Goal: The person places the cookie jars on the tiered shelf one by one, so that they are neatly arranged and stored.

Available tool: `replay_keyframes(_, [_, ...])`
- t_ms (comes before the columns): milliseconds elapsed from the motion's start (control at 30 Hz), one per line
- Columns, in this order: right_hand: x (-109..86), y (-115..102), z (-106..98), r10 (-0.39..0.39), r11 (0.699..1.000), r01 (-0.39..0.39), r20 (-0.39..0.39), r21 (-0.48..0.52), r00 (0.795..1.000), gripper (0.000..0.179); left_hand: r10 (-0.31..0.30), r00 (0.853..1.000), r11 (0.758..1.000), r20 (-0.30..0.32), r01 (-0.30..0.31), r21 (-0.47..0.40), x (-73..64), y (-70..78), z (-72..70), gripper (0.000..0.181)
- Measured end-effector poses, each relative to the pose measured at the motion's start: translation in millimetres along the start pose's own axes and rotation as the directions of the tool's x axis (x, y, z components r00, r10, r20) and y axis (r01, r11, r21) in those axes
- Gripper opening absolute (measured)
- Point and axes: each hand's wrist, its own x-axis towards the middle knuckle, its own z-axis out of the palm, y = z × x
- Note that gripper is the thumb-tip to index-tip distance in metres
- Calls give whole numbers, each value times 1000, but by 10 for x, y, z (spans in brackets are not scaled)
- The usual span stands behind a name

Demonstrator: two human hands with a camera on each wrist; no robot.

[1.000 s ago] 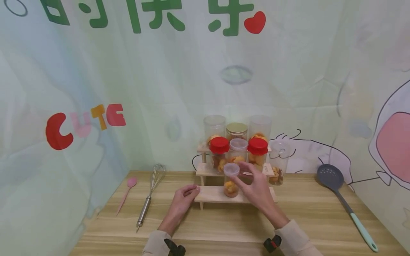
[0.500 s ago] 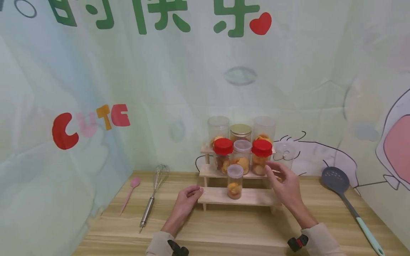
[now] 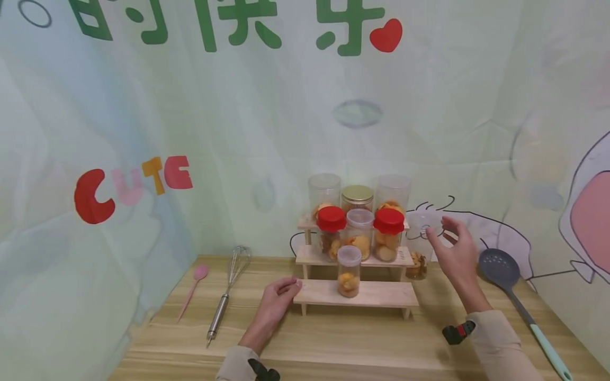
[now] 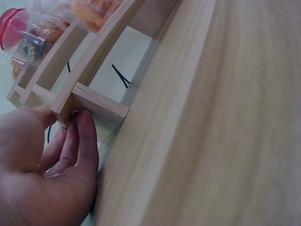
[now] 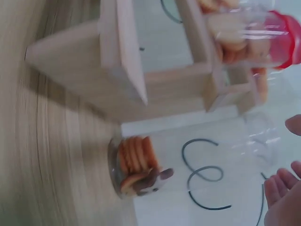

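My left hand pinches the left end of the lowest step of a wooden tiered stand. In the left wrist view the thumb lies over the board and the fingers are under it. My right hand is raised beside a tall clear jar with cookies at its bottom, standing on the table right of the stand. A gap shows between right thumb and fingers, which hold nothing. A small jar with a pale lid stands alone on the lowest step.
Red-lidded jars flank a pale-lidded jar on the middle step. The top step bears a gold-lidded jar between clear jars. A whisk and pink spoon lie left; a slotted skimmer lies right.
My right hand has let go of the small jar on the lowest step and moved right and up, to beside the tall clear jar. My left hand keeps its grip on the stand.
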Motion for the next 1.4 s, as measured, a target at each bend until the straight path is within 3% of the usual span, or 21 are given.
replay_keyframes(233, [133, 117, 106, 125, 991, -113, 194, -68, 973, 93, 0, 1000, 1000, 1, 0, -4, -4, -14, -22, 56])
replay_keyframes(533, [149, 125, 184, 192, 981, -179, 256, -75, 947, 99, -7, 1000, 1000, 1, 7, -4, -14, 7, -2, 55])
replay_keyframes(800, [120, 95, 179, 216, 976, -216, 240, -26, 946, 97, 0, 1000, 1000, -3, 0, 1, -6, -2, 3, 56])
replay_keyframes(1400, [-109, -114, -75, 178, 980, -186, 105, 73, 978, 84, 11, 1000, 1000, -8, -12, -18, -9, 6, 1, 49])
